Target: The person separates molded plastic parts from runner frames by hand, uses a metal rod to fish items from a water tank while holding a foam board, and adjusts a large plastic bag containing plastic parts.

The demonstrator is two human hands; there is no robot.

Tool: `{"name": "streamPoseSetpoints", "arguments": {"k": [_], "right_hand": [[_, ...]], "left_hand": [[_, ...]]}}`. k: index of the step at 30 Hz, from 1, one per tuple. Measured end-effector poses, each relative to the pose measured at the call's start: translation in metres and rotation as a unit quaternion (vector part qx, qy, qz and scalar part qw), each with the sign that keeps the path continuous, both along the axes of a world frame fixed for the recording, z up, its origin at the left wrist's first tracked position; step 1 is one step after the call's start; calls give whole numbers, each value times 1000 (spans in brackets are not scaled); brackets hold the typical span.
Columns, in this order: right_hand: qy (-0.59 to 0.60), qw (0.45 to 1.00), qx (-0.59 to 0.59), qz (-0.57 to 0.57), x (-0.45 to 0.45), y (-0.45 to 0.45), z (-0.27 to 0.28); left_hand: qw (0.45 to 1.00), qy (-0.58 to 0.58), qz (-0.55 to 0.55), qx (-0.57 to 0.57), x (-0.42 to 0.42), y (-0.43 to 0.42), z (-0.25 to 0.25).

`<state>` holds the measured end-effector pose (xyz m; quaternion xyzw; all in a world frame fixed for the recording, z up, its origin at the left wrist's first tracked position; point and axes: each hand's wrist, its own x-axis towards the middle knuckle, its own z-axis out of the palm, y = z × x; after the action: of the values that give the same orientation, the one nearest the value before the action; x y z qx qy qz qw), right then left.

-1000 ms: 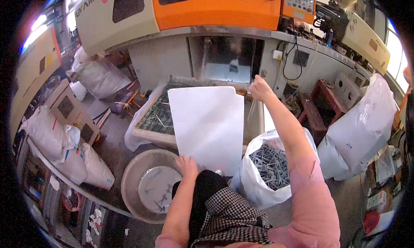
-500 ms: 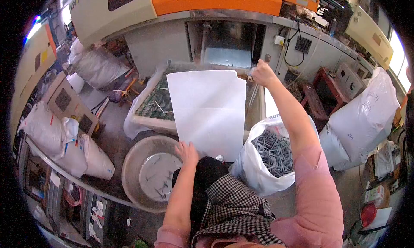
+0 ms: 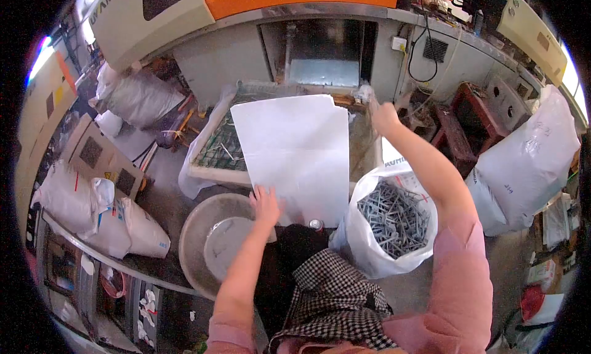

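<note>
A large white board (image 3: 295, 151) with a notched top right corner leans over the front of a box-like container (image 3: 225, 177) lined with plastic. My left hand (image 3: 266, 205) lies with fingers spread on the board's lower left edge. Beyond the board's right side, my right hand (image 3: 386, 118) is closed at the container's right rim. Blur hides what its fingers grip; clear plastic (image 3: 364, 94) shows close by. Below that arm stands a white sack (image 3: 363, 255) full of thin grey plastic pieces (image 3: 394, 218). A round basin (image 3: 192, 231) sits beside my left forearm.
Behind the container is a machine (image 3: 295, 3) with an opening (image 3: 323, 52) low in its front. White sacks stand at right (image 3: 523, 163) and left (image 3: 111, 225). A reddish-brown stool (image 3: 458, 129) is at the right, and a can (image 3: 316, 225) is by my knees.
My right hand has moved slightly right and down along the container's side, staying closed. My left hand has shifted a little up the board's edge. The whole view has shifted slightly.
</note>
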<state>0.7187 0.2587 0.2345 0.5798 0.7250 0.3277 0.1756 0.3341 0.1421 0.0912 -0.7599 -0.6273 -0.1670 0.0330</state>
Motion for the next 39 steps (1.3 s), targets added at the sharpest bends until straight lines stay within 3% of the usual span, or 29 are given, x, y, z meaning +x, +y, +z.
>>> {"name": "streamPoseSetpoints", "arguments": {"k": [2,6,10,12,15,17,19,21,22,24,27,32,39], "right_hand": [[-1,993,-114,-16,19,-2,-25],[14,996,-88,6,40,-35,-11],[49,991,-98,-79,76,-71,35],[102,987,-71,-105,97,-99,66],[171,971,-27,-163,125,-134,90],[189,965,-11,-184,135,-149,99],[283,929,31,-236,138,-159,105],[306,922,25,-237,149,-155,97],[326,914,23,-239,154,-152,92],[329,915,15,-231,154,-141,80],[299,917,-3,-265,137,-123,65],[282,926,-12,-251,133,-90,16],[347,888,-75,-294,133,-43,-35]], "left_hand": [[998,-27,-49,21,19,41,39],[991,-38,-97,80,75,128,106],[993,13,-77,89,101,212,118],[993,81,-68,58,101,228,124],[993,74,-88,16,96,240,115],[992,61,-107,15,95,228,122],[991,52,-125,17,93,199,128],[970,-30,-197,142,95,149,122],[970,-29,-198,137,96,130,116],[951,-106,-212,197,98,99,108],[950,-119,-190,216,102,67,103],[945,-136,-189,228,106,52,100],[944,-158,-189,218,103,50,84]]}}
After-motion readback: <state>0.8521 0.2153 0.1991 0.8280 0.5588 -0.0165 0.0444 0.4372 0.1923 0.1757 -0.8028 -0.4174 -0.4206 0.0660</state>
